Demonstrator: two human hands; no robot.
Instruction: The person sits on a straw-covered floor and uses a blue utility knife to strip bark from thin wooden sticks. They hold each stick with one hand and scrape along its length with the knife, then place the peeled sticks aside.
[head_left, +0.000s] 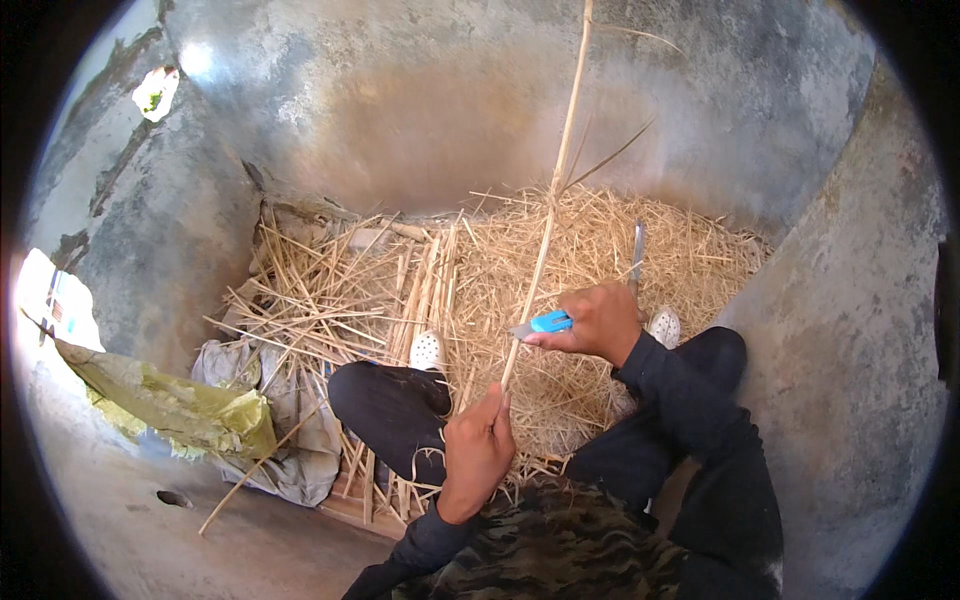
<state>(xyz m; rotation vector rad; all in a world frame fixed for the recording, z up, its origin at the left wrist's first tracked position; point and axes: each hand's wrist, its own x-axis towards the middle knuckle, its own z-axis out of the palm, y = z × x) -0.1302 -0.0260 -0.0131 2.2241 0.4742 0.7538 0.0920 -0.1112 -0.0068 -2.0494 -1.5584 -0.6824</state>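
Note:
A long, thin, pale stalk (569, 110) slants up and away from me, a few dry side shoots still on its upper part. Its lower end is gripped in my left hand (478, 450), fingers wrapped round it. My right hand (603, 318) is closed on a blue utility knife (551, 321). The knife's blade lies against the stalk, a short way above my left hand. Beyond my right hand, a narrow metal blade (638, 245) sticks up over the straw; its lower part is hidden behind the hand.
Straw and shavings (600, 240) cover the ground between my legs. Several cut sticks (320, 290) lie heaped at the left, by a crumpled grey cloth (300, 440) and a yellowish sack (190, 405). Concrete walls (400, 120) close in around. White clogs (427, 350) are on my feet.

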